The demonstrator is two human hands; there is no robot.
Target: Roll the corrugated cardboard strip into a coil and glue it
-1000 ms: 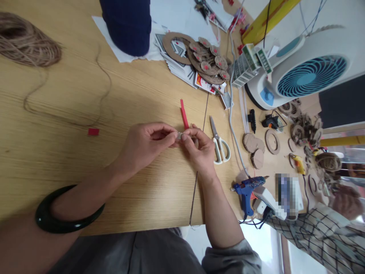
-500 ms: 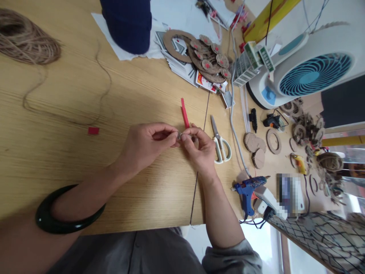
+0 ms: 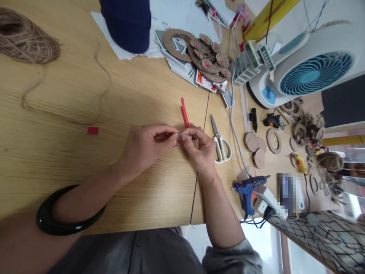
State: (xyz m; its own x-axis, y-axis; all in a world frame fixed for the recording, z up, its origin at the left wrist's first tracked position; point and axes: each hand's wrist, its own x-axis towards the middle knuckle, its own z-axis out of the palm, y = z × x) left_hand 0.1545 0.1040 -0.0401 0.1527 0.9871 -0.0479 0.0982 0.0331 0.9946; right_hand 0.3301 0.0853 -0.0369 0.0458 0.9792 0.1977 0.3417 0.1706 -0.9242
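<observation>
My left hand (image 3: 151,142) and my right hand (image 3: 198,146) meet above the wooden table, fingertips almost touching. Between them is a small grey-brown ridged piece (image 3: 179,136), pinched from both sides; most of it is hidden by my fingers. A bit of it also shows past the right fingers. Just beyond my right hand lies a narrow red strip (image 3: 184,112). Scissors with white handles (image 3: 219,144) rest right beside that hand, blades pointing away. A small red rectangle (image 3: 92,130) lies on the table to the left of my left hand.
A coil of brown twine (image 3: 28,38) sits at far left, its loose end trailing over the table. Cardboard rings with small rosettes (image 3: 208,57) lie on playing cards. A white fan (image 3: 308,68), a blue glue gun (image 3: 249,190) and a grey cable (image 3: 236,131) are on the right.
Both hands stay in nearly the same place. The left fingers have shifted slightly against the small piece; nothing else visibly moves.
</observation>
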